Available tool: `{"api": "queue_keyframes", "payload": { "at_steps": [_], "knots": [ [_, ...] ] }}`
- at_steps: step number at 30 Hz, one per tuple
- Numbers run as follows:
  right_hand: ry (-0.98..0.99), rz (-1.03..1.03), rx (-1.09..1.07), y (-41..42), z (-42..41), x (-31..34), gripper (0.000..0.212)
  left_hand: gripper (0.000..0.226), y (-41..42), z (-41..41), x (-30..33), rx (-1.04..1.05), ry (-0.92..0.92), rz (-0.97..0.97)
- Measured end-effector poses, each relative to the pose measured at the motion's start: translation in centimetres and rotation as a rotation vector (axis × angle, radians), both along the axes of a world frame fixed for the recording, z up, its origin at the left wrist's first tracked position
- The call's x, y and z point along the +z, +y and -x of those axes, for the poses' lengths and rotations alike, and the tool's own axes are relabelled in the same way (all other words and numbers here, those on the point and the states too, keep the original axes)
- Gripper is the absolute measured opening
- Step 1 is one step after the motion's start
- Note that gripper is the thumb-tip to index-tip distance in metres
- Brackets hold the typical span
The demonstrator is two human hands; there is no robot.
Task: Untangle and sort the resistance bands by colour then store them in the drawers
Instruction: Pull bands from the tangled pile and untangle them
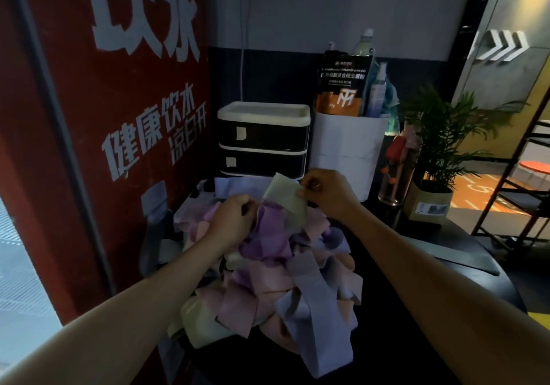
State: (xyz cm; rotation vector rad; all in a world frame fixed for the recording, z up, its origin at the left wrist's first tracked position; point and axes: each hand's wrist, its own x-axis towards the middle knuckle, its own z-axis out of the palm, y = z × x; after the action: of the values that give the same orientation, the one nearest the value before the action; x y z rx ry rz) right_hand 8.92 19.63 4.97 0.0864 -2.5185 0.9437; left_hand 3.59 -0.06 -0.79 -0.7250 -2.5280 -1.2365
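Tangled resistance bands (276,280), pink/purple/blue/pale green, heaped on dark table (464,265) nearest camera. L to R: left hand (230,221) w/ fingers curled into pile top, gripping pink band; right hand (324,191) pinching pale green band (285,197), lifted above heap. Behind: two-drawer unit (263,139), both drawers closed; white bin (348,149) w/ bottles; potted plant (440,146) far R.

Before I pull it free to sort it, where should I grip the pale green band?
Probably stay on the raised flat end of the pale green band, where the right hand already pinches its upper edge from the right. That end stands clear above the tangled pile; its lower part runs down among purple bands beside the left hand.
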Motion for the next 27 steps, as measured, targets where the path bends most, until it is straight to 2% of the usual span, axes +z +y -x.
{"api": "queue_keyframes", "payload": {
  "at_steps": [5,7,12,20,22,25,27],
  "knots": [
    [0.107,0.136,-0.041,1.6,0.8,2.1,0.029,0.024,2.2,1.1,2.4,0.064,0.062,-0.134],
    [0.124,0.249,-0.059,2.4,1.0,3.3,0.029,0.027,2.8,1.8,3.2,0.052,0.086,-0.151],
    [0.171,0.446,-0.09,4.1,0.8,5.7,0.027,0.03,4.2,2.6,4.6,0.062,0.194,0.012],
    [0.196,0.547,-0.133,7.6,-1.6,6.2,0.013,0.029,9.5,1.7,7.5,0.051,0.308,0.083],
    [0.189,0.593,-0.136,9.0,-2.4,6.1,0.018,0.029,11.7,0.9,8.2,-0.105,0.238,0.019],
    [0.14,0.602,-0.096,9.6,-2.8,5.7,0.019,0.022,13.8,-0.8,9.4,-0.34,-0.114,-0.258],
    [0.105,0.55,-0.067,9.3,-3.0,5.4,0.014,0.021,14.6,-1.1,9.6,-0.38,-0.299,-0.382]
  ]
}}
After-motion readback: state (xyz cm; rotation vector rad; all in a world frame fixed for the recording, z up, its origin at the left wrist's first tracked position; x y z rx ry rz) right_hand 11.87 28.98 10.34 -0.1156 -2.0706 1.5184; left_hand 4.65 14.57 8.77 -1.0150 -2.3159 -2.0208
